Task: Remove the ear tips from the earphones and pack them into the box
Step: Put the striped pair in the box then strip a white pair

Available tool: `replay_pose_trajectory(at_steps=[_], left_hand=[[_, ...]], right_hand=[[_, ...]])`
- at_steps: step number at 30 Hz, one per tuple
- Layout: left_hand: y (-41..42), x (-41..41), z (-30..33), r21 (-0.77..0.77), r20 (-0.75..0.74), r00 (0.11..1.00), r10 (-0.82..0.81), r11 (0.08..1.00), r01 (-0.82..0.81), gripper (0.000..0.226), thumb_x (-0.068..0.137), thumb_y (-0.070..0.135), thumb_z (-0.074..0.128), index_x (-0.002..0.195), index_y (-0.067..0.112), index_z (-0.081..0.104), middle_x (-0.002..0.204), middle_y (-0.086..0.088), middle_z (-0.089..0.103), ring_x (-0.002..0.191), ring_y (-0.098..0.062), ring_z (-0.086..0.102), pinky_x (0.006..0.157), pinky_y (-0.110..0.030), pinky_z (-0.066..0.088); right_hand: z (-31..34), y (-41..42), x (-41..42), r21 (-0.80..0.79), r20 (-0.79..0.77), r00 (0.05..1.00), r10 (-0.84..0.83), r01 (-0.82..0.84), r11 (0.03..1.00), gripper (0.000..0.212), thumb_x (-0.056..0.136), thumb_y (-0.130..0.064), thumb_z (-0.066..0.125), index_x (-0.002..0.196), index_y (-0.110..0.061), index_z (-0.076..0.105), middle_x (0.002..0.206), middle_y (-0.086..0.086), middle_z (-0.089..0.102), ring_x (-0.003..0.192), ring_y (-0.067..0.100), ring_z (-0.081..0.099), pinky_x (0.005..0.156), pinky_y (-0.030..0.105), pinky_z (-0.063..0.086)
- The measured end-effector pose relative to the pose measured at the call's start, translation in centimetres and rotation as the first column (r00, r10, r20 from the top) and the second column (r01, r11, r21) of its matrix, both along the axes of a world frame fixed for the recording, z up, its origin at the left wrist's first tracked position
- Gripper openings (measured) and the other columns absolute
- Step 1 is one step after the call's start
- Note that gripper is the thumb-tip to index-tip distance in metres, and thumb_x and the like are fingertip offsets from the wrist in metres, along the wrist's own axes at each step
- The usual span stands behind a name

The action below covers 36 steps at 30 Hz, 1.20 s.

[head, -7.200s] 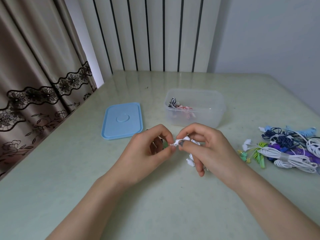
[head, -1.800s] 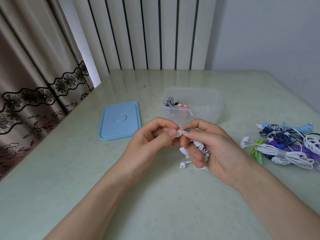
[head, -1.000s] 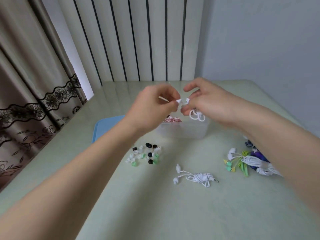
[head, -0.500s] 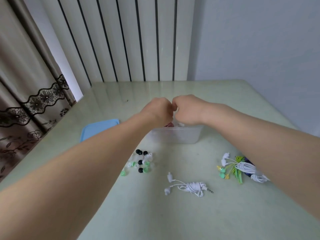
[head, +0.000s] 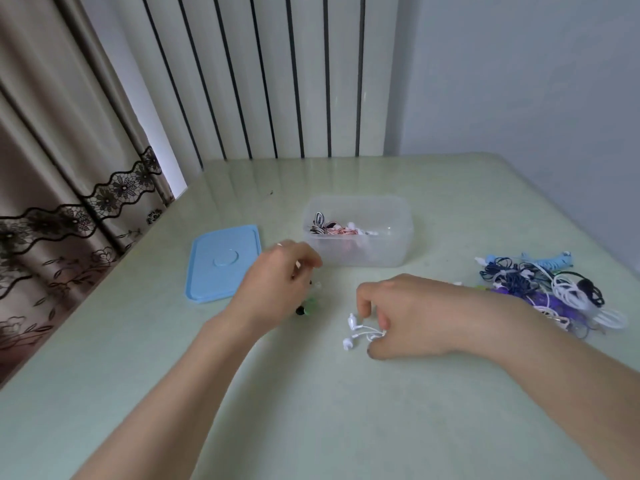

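Note:
My left hand (head: 277, 282) hovers over the loose ear tips (head: 306, 308), hiding most of them. Its fingers are curled, and a small white ear tip (head: 298, 263) shows at the fingertips. My right hand (head: 408, 317) is low on the table, its fingers curled round the coiled cable of the white earphones (head: 353, 329). Both white earbuds stick out to the left of that hand. The clear plastic box (head: 363, 256) stands behind both hands, open, with striped and pink earphones inside.
The blue lid (head: 225, 261) lies flat to the left of the box. A tangled pile of bundled earphones (head: 547, 289), blue, navy, purple and white, sits at the right. A curtain hangs past the table's left edge.
Both hands have come back from over the box to the table. My left hand is now above the ear tips. My right hand has closed on the white earphones that lay loose.

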<state>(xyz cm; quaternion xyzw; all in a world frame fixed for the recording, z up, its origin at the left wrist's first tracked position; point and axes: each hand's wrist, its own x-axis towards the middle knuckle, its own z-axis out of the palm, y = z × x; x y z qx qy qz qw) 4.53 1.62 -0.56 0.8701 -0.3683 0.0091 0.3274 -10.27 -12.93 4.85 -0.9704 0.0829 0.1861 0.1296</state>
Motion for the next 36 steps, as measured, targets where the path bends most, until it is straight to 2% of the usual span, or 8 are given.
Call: replay_pose_trajectory(at_steps=[4, 8, 13, 15, 18, 21, 25, 36], left_hand=[[0.8, -0.9, -2.0, -0.001, 0.016, 0.999, -0.033, 0.999, 0.033, 0.016, 0.086, 0.012, 0.065, 0.096, 0.023, 0.071, 0.090, 0.013, 0.058, 0.091, -0.012, 0.054, 0.076, -0.024, 0.042], [1.2, -1.3, -2.8, -0.016, 0.009, 0.999, -0.034, 0.999, 0.034, 0.019, 0.078, 0.023, 0.063, 0.096, 0.026, 0.070, 0.092, 0.016, 0.056, 0.093, -0.012, 0.054, 0.077, -0.019, 0.043], [2.0, -1.3, -2.9, -0.077, 0.045, 0.998, -0.047, 0.996, 0.050, 0.020, 0.076, 0.022, 0.061, 0.094, 0.029, 0.066, 0.093, 0.017, 0.057, 0.094, 0.001, 0.049, 0.075, -0.005, 0.035], [2.4, -1.2, -2.7, -0.120, 0.037, 0.999, -0.013, 0.993, 0.018, 0.014, 0.076, 0.023, 0.058, 0.088, 0.030, 0.062, 0.090, 0.016, 0.058, 0.091, 0.001, 0.049, 0.073, -0.008, 0.034], [3.1, -0.6, -2.7, -0.122, 0.031, 0.999, 0.039, 0.992, -0.035, 0.011, 0.077, 0.025, 0.056, 0.082, 0.032, 0.062, 0.087, 0.015, 0.057, 0.089, -0.002, 0.050, 0.068, -0.010, 0.033], [3.5, 0.0, -2.8, -0.068, 0.024, 0.999, 0.033, 0.997, -0.032, 0.016, 0.084, 0.017, 0.066, 0.082, 0.033, 0.070, 0.088, 0.014, 0.057, 0.093, -0.003, 0.052, 0.069, -0.008, 0.034], [3.3, -0.1, -2.8, -0.059, 0.020, 1.000, -0.003, 0.998, 0.005, 0.011, 0.083, 0.022, 0.072, 0.082, 0.033, 0.072, 0.090, 0.015, 0.058, 0.095, -0.004, 0.054, 0.072, -0.011, 0.038], [2.8, -0.3, -2.8, -0.032, 0.062, 0.998, 0.005, 0.999, -0.003, 0.007, 0.083, 0.024, 0.074, 0.084, 0.031, 0.072, 0.090, 0.015, 0.057, 0.088, -0.001, 0.053, 0.069, -0.012, 0.035]], right_hand=[[-1.6, -0.3, 0.0, 0.107, 0.110, 0.993, -0.042, 0.031, 0.994, 0.019, 0.078, -0.034, 0.068, 0.095, -0.028, 0.061, 0.091, -0.015, 0.058, 0.085, 0.009, 0.060, 0.070, 0.028, 0.050], [-2.5, -0.5, 0.1, 0.198, 0.130, 0.988, -0.078, 0.051, 0.979, 0.002, 0.079, -0.023, 0.066, 0.080, -0.023, 0.068, 0.078, -0.009, 0.067, 0.061, 0.006, 0.060, 0.059, 0.028, 0.053], [-2.7, -0.9, 0.7, 0.391, 0.219, 0.962, -0.161, 0.065, 0.918, 0.006, 0.082, -0.022, 0.067, 0.078, -0.019, 0.064, 0.067, -0.007, 0.067, 0.058, 0.011, 0.060, 0.059, 0.028, 0.051], [-2.4, -1.0, 1.2, 0.578, 0.235, 0.940, -0.248, 0.070, 0.813, 0.005, 0.085, -0.013, 0.066, 0.081, -0.014, 0.063, 0.068, -0.005, 0.068, 0.063, 0.011, 0.061, 0.064, 0.028, 0.047], [-2.7, -0.8, 1.8, 0.858, 0.159, 0.899, -0.409, 0.078, 0.507, 0.008, 0.090, 0.001, 0.061, 0.091, -0.007, 0.060, 0.079, 0.008, 0.072, 0.077, 0.020, 0.069, 0.075, 0.031, 0.051], [-4.0, -0.2, 2.3, 0.957, 0.053, 0.844, -0.533, 0.110, 0.268, 0.010, 0.091, 0.006, 0.055, 0.094, -0.003, 0.060, 0.078, 0.010, 0.068, 0.069, 0.025, 0.068, 0.069, 0.034, 0.051], [-5.4, -0.1, 2.6, 0.952, 0.050, 0.785, -0.617, 0.149, 0.267, 0.010, 0.094, -0.001, 0.057, 0.097, 0.000, 0.066, 0.078, 0.008, 0.068, 0.051, 0.018, 0.052, 0.048, 0.023, 0.043], [-6.3, 0.7, 2.2, 0.917, 0.189, 0.748, -0.636, 0.098, 0.388, 0.009, 0.091, -0.009, 0.066, 0.097, -0.013, 0.072, 0.081, 0.001, 0.071, 0.040, 0.011, 0.042, 0.041, 0.018, 0.034]])
